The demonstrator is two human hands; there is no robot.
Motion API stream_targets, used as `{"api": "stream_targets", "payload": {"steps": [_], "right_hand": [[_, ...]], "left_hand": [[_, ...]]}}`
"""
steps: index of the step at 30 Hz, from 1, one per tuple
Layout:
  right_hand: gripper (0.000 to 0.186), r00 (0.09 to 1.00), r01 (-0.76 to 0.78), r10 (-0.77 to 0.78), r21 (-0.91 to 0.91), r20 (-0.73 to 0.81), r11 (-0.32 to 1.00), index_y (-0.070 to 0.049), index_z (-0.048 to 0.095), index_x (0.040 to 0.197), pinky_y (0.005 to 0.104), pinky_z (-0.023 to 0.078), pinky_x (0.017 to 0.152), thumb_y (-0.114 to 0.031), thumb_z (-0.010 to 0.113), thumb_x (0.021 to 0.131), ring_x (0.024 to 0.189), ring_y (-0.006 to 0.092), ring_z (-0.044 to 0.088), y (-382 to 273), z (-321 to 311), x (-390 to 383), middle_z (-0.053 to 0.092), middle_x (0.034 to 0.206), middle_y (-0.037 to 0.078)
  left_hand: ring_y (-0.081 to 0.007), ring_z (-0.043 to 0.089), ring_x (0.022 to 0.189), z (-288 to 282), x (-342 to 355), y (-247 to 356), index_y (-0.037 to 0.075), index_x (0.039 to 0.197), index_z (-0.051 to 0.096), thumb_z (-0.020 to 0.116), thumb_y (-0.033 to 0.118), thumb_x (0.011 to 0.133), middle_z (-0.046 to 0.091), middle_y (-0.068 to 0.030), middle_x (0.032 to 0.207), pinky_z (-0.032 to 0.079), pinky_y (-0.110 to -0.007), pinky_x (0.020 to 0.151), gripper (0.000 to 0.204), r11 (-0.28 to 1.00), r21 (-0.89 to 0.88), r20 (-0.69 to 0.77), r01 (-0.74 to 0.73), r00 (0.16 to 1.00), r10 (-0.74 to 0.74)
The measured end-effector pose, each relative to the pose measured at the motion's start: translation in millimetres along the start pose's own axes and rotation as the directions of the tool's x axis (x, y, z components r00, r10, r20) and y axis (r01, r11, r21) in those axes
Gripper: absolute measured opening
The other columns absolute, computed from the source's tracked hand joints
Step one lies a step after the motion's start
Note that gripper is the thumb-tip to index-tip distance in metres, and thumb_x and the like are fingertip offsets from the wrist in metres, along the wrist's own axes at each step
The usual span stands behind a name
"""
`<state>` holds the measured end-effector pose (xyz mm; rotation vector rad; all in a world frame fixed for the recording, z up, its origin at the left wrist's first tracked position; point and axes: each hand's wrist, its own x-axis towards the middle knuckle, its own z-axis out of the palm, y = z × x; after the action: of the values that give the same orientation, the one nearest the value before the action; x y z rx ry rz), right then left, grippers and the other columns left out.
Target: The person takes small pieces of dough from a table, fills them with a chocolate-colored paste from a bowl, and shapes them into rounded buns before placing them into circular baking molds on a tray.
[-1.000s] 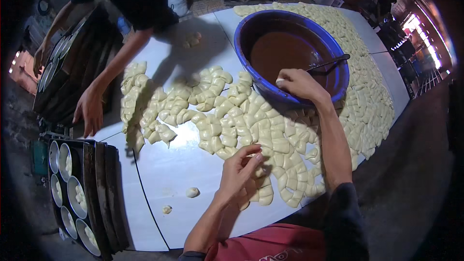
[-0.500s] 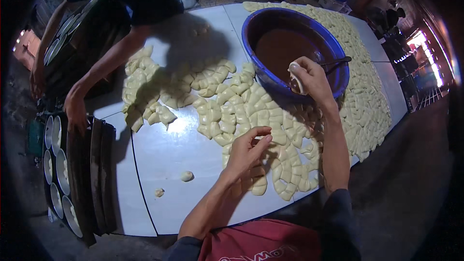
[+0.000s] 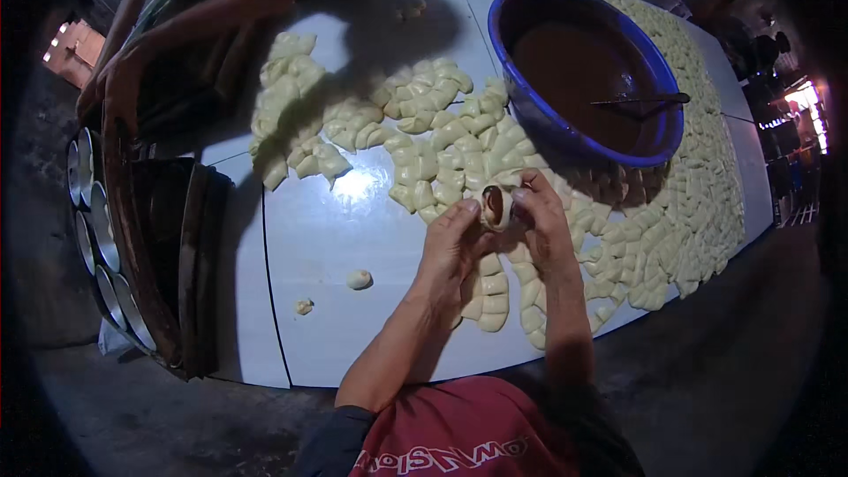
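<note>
1. We held one filled dough piece (image 3: 505,212) with both hands over the near half of the tabletop (image 3: 353,344), inward from the middle of its near edge.
2. The brown filling (image 3: 493,204) showed as an upward-facing oval; its long axis ran roughly from the near edge toward the far edge, with pale dough around it.
3. Our left hand (image 3: 452,243) had its grip closed on the piece's left side, thumb and fingers pinching the dough.
4. Our right hand (image 3: 545,223) gripped the right side in the same way, so the piece sat between the two sets of fingertips.
5. Flat dough pieces (image 3: 450,159) lay side by side beneath and around our hands, spreading to the right edge; our hands and forearms covered some of them.
6. A blue basin (image 3: 565,132) stood just beyond our right hand, toward the far right corner, blocking our view of the tabletop behind it. It contained brown mixture (image 3: 565,62), and a dark utensil (image 3: 654,100) leaned over its right rim.
7. Two small dough lumps (image 3: 359,279) lay apart toward the near left corner.
8. Beside the left edge we saw round tins (image 3: 103,226) and a co-worker's arm (image 3: 203,18).
</note>
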<state>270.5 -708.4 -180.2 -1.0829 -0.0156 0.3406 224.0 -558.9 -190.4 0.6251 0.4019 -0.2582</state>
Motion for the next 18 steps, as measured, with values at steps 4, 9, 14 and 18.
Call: {"api": "stream_targets", "payload": {"steps": [4,9,14,18], "right_hand": [[0.043,0.945,0.277,-0.320,-0.691,0.069,0.668,-0.001,0.056,0.122,0.0316,0.055,0.084,-0.004,0.072,0.083,0.103,0.0196,0.065,27,19,-18,0.056,0.128,0.013],[0.030,0.858,0.343,-0.501,-0.849,0.109,0.401,-0.003,0.068,0.114,0.0354,0.056,0.078,-0.002,0.069,0.084,0.099,0.0263,0.067,53,32,-22,0.058,0.120,0.015],[0.021,0.817,0.367,-0.554,-0.886,0.160,0.284,-0.002,0.070,0.110,0.0302,0.054,0.072,-0.004,0.065,0.089,0.096,0.0181,0.066,51,39,-16,0.067,0.095,0.008],[0.022,0.992,0.072,-0.108,-0.413,-0.065,0.908,0.003,0.069,0.112,0.0240,0.049,0.076,-0.009,0.067,0.093,0.090,0.0070,0.059,47,39,-21,0.067,0.095,0.002]], "left_hand": [[-0.0178,0.068,0.086,-19,-1,10,-0.003,0.116,0.063,0.065,0.018,0.096,0.069,-0.0101,0.099,0.057,-0.031,0.080,0.028,0.986,0.139,-0.116,-0.098,0.987,0.114],[-0.0132,0.066,0.090,-9,-15,7,-0.008,0.126,0.061,0.070,0.016,0.094,0.069,-0.0099,0.107,0.055,-0.024,0.076,0.040,0.921,0.341,-0.134,-0.187,0.960,0.245],[-0.0123,0.065,0.091,-18,-8,26,-0.005,0.127,0.062,0.072,0.020,0.092,0.070,-0.0088,0.107,0.052,-0.023,0.073,0.044,0.826,0.522,-0.075,-0.211,0.954,0.292],[-0.0121,0.066,0.085,-26,-8,52,0.001,0.120,0.066,0.075,0.028,0.090,0.070,-0.0044,0.099,0.053,-0.027,0.066,0.042,0.834,0.545,-0.075,-0.084,0.986,0.148]]}}
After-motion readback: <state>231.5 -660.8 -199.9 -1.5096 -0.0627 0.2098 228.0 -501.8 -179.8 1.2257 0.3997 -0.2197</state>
